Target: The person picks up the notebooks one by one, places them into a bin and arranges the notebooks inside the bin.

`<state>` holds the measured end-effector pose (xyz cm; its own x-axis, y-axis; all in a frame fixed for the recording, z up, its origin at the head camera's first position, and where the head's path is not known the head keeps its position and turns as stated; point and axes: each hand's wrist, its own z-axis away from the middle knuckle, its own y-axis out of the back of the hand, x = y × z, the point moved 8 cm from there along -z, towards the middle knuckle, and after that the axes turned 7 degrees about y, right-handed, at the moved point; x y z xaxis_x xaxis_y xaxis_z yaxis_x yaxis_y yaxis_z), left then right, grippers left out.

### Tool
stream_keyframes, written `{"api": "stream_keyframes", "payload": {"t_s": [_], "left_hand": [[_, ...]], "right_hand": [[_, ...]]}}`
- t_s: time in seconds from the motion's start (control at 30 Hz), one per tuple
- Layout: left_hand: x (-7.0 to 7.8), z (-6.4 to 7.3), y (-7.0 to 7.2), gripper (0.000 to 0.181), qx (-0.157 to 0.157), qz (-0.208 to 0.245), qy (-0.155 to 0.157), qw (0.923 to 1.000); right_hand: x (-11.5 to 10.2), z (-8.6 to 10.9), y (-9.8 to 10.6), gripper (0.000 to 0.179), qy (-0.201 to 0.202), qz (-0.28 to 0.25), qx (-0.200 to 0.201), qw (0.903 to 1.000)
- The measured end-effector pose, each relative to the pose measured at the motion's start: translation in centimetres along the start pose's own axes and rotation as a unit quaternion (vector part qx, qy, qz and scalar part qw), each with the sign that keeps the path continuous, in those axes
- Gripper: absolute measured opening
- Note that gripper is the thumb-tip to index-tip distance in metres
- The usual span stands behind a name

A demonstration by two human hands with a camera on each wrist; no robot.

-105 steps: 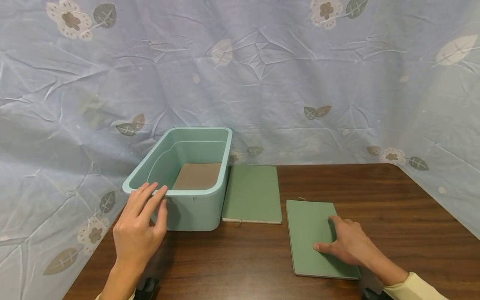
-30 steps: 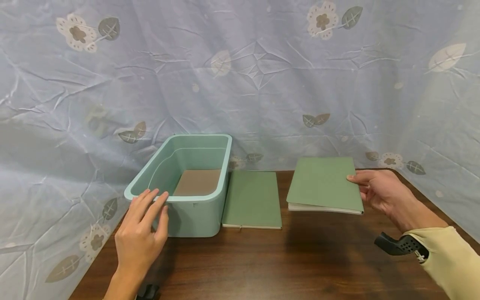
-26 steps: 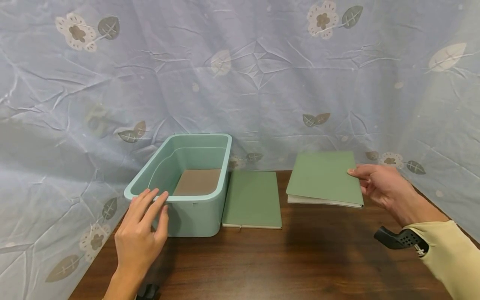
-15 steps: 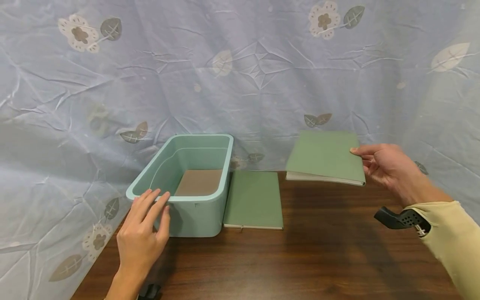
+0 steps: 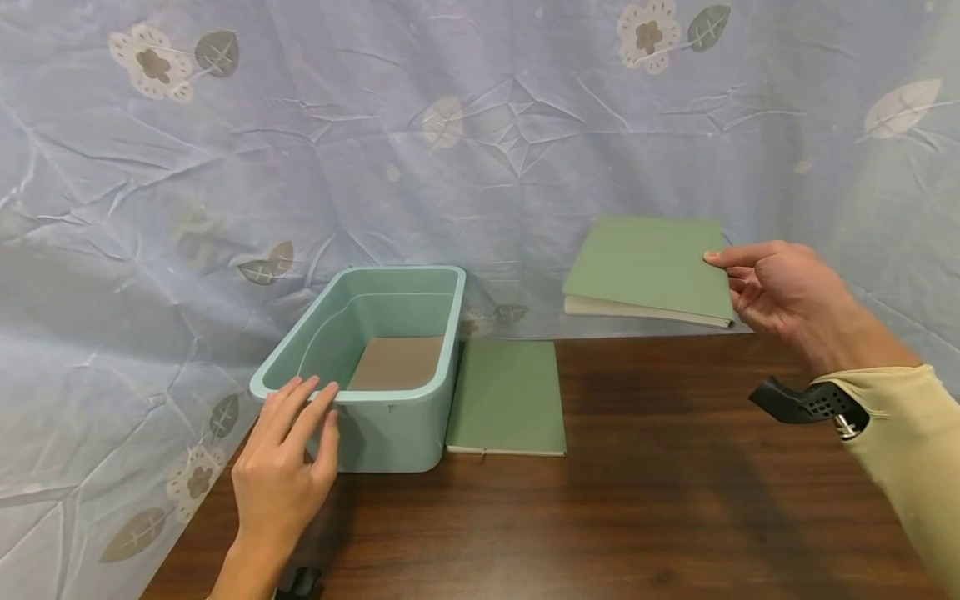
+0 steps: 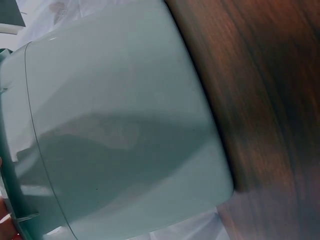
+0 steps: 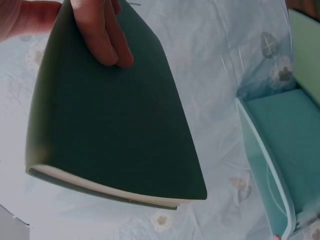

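Note:
My right hand (image 5: 787, 292) pinches a green notebook (image 5: 648, 262) by its spine edge, thumb on top and fingers underneath. The notebook hangs well above the table, and its white page edges face me. In the right wrist view, fingers (image 7: 102, 37) press against the dark green cover (image 7: 115, 125). My left hand (image 5: 281, 471) rests its fingertips on the near rim of a teal plastic bin (image 5: 390, 433), fingers relaxed. Its wrist view is filled by the bin's outer wall (image 6: 120, 115). A second green notebook (image 5: 508, 398) lies flat on the table, right beside the bin.
Inside the bin, a brownish-grey flat piece (image 5: 397, 362) covers the bottom. Everything stands on a dark wood table (image 5: 525, 525). Behind and at the sides hangs a pale blue floral curtain (image 5: 337, 167).
Earlier the right hand lay on the notebook on the table; it has since gripped and lifted it, and over the last second has raised it higher. The left hand has stayed at the bin rim.

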<state>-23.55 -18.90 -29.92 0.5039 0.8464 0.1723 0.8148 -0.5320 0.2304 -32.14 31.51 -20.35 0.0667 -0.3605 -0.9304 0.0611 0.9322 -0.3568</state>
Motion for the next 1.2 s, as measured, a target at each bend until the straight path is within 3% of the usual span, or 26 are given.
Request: {"api": "stream_keyframes", "payload": {"t_s": [0.33,0.67,0.87,1.07,1.2], "left_hand": [[0.6,-0.3,0.3,0.029,0.027,0.017,-0.010,0.9994],[1.0,-0.5,0.4,0.030,0.030,0.021,-0.010,0.9993],[0.9,-0.5,0.3,0.030,0.028,0.016,-0.011,0.9994],[0.8,-0.4,0.3,0.030,0.028,0.016,-0.010,0.9994],[0.8,-0.4,0.4,0.030,0.029,0.017,-0.008,0.9994]], "right_hand": [[1.4,-0.2,-0.1,0.097,0.008,0.013,-0.006,0.9999],[1.6,-0.4,-0.6,0.064,0.022,0.008,-0.007,0.9997],[2.1,-0.8,-2.0,0.085,0.019,-0.007,-0.018,0.9996],[2.7,-1.3,-4.0,0.046,0.030,0.008,-0.022,0.9993],[3.2,-1.8,-5.7,0.033,0.043,0.031,-0.024,0.9983]]}}
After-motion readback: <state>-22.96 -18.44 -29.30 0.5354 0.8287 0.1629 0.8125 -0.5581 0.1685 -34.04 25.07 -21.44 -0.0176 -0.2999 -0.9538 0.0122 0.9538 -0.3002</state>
